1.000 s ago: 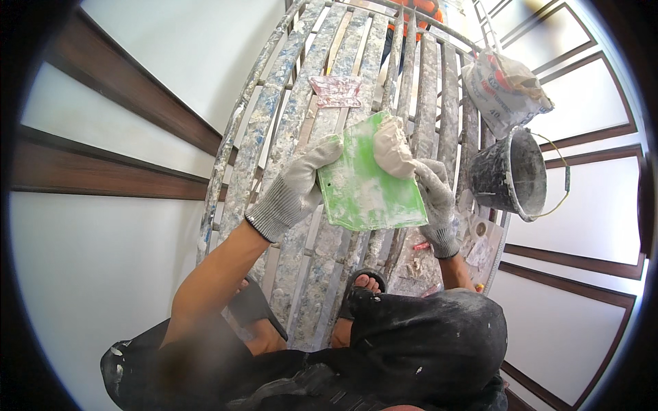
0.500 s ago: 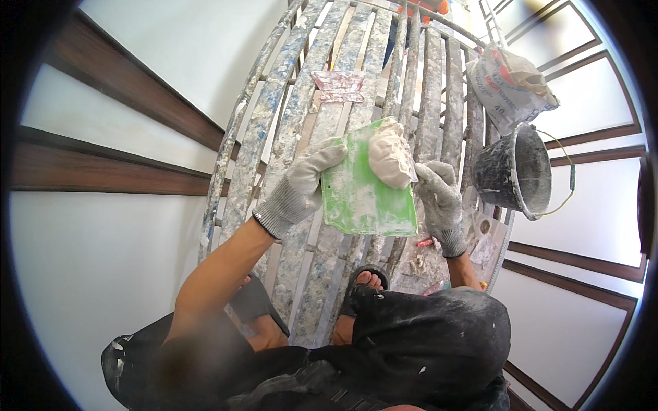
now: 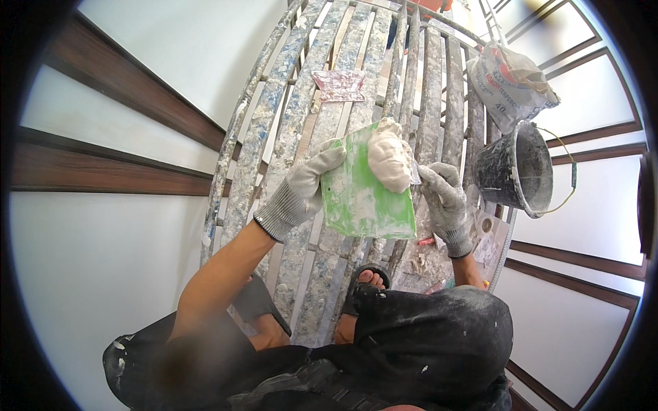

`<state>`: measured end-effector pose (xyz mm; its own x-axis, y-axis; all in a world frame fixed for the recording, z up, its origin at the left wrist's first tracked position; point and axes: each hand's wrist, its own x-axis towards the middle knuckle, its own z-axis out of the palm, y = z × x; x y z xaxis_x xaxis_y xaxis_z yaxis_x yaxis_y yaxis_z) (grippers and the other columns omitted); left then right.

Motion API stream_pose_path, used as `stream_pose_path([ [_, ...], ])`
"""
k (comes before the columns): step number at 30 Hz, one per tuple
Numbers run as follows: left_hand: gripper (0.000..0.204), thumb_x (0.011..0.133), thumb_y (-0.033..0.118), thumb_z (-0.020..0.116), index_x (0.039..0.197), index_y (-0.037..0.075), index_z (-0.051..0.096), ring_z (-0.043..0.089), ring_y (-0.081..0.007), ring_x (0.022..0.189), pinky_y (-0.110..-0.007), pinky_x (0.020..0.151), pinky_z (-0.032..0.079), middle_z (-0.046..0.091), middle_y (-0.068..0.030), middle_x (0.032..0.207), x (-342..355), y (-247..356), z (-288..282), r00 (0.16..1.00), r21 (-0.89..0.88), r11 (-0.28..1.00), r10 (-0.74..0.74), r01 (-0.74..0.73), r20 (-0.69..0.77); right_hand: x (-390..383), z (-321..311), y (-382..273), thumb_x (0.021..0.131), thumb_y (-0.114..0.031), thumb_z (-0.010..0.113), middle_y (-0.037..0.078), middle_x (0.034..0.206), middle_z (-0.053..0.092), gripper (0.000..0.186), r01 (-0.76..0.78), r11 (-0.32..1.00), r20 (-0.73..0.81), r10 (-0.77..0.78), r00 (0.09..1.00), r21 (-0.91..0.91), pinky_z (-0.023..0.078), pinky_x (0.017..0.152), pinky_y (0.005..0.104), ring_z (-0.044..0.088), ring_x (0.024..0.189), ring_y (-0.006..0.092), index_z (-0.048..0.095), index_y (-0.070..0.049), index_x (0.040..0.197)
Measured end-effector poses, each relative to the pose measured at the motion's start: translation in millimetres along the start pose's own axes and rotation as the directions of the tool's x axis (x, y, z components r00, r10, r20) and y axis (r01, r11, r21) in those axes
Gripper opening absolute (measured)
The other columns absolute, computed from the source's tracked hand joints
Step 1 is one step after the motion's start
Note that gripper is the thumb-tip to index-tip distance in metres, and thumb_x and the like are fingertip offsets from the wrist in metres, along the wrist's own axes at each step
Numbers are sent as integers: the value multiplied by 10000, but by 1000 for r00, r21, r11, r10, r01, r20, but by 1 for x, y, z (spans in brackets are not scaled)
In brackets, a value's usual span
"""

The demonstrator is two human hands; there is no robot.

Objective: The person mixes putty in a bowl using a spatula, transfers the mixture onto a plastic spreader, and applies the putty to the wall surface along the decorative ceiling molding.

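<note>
My left hand (image 3: pixel 301 183), in a grey knitted glove, grips the left edge of a green plastic board (image 3: pixel 367 209) smeared with white. A thick mound of whitish putty (image 3: pixel 388 161) sits on the board's upper right part. At the mound's right side is my gloved right hand (image 3: pixel 444 202). Its fingers are closed on a small scraper (image 3: pixel 415 173), of which only a thin greyish blade edge shows beside the putty; the rest is hidden by the hand.
I am on a slatted, putty-spattered platform (image 3: pixel 301 109). A pinkish-red, smeared flat piece (image 3: pixel 340 86) lies ahead. On the right are a black bucket (image 3: pixel 497 175) with a wire handle and an opened white sack (image 3: pixel 507 96). Something orange (image 3: pixel 428 5) shows beyond the far end.
My right hand and the scraper have shifted slightly right, off the board's edge. The putty mound's surface looks a little smoother. The orange shape at the far end has moved.
</note>
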<state>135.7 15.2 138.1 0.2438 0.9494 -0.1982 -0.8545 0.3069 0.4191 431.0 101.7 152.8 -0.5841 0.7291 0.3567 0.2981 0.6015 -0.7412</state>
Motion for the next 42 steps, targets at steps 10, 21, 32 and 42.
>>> stream_pose_path([
  [10,463,1090,262,547,1469,3,485,645,-210,1237,-394,1065,560,641,-129,1344,2,34,30,980,129,979,140,-158,140,-14,-5,18,1002,-59,668,65,1151,623,320,-63,997,12,63,998,39,527,891,325,624,1050,176,690,-53,1321],
  [21,492,1085,266,544,1487,-4,457,647,-248,1244,-417,1075,560,613,-157,1389,1,-6,37,999,-4,999,48,-48,26,11,4,-10,1030,-303,596,96,1021,677,386,-431,170,329,425,843,886,542,776,300,649,832,167,618,30,1225],
  [32,512,1086,224,540,1539,27,408,634,-261,1271,-439,1078,565,593,-157,1423,3,-18,40,1000,-89,996,6,-5,10,-25,32,32,1037,-223,633,116,1302,664,365,-478,-194,515,378,769,857,576,1013,411,678,1153,217,596,-33,1346],
  [42,513,1100,276,521,1540,39,404,605,-217,1293,-393,1091,549,577,-143,1438,4,-2,25,998,34,999,21,-23,55,-19,24,23,1057,-360,623,-20,793,646,345,-596,259,462,430,775,760,449,542,238,546,642,55,673,-27,984],
])
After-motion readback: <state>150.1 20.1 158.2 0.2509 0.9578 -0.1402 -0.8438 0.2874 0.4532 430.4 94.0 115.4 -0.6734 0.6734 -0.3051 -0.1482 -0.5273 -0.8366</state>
